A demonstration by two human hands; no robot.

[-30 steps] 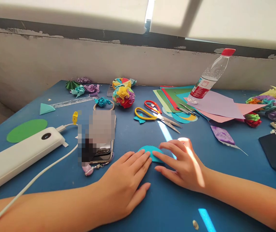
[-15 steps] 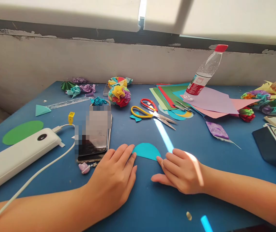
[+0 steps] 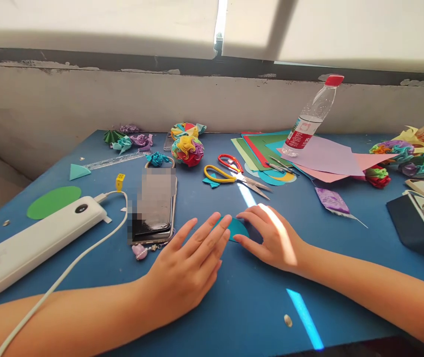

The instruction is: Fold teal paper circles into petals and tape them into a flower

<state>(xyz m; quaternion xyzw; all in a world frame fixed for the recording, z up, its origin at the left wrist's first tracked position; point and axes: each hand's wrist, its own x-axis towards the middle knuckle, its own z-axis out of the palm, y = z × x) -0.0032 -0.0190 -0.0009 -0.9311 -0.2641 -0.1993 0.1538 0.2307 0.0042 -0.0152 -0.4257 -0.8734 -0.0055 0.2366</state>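
A folded blue paper half-circle (image 3: 237,228) lies on the blue table between my hands, its left part covered. My left hand (image 3: 197,260) is over that left part with the fingers stretched out and slightly spread; whether it presses on the paper I cannot tell. At the paper's right side is my right hand (image 3: 271,237), thumb and fingers apart, the fingertips close to its edge. Just beyond lie scissors (image 3: 239,177) with one yellow and one red handle, blades apart, over a small blue scrap.
Left of my hands are a phone (image 3: 155,203), a white power bank (image 3: 40,243) with its cable, and a green paper oval (image 3: 53,202). Farther back are crumpled paper balls (image 3: 188,149), stacked coloured sheets (image 3: 323,153) and a bottle (image 3: 308,121). A dark box (image 3: 416,228) stands right.
My left hand has slid right over the paper, its fingers spreading. My right hand has shifted slightly up, thumb and fingers apart. The view has tilted a little.
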